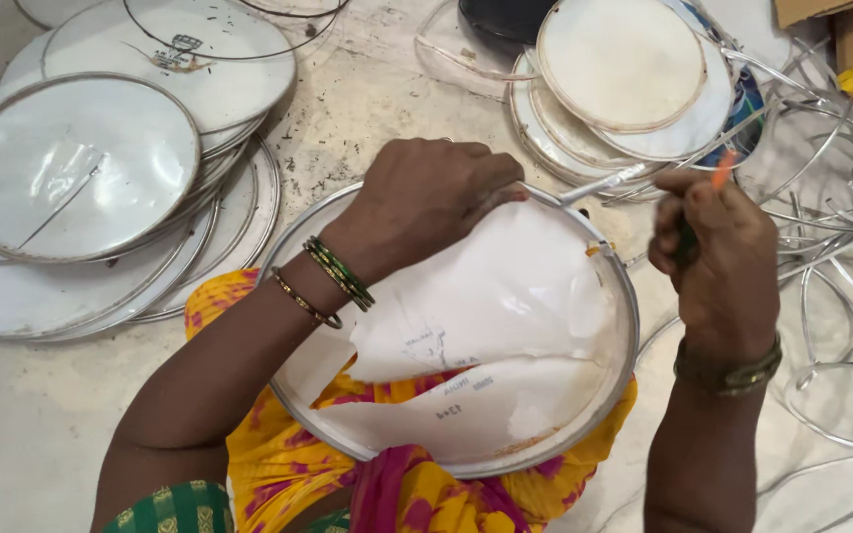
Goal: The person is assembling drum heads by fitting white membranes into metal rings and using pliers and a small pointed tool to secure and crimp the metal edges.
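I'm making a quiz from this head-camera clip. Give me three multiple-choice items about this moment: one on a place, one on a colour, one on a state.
1. Where does the left hand rest?
A. on the round skin's far rim
B. on the floor
C. on the wire heap

2. What colour is the tool handle's tip above the right hand?
A. blue
B. orange
C. black

3. The white membrane in the metal hoop is
A. flat and whole
B. torn and folded
C. gone

A: its fingers press the rim.
B: the tip shows orange.
B: patterned cloth shows through.

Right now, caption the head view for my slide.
Left hand presses torn white membrane in metal hoop; right hand grips orange-handled tool.
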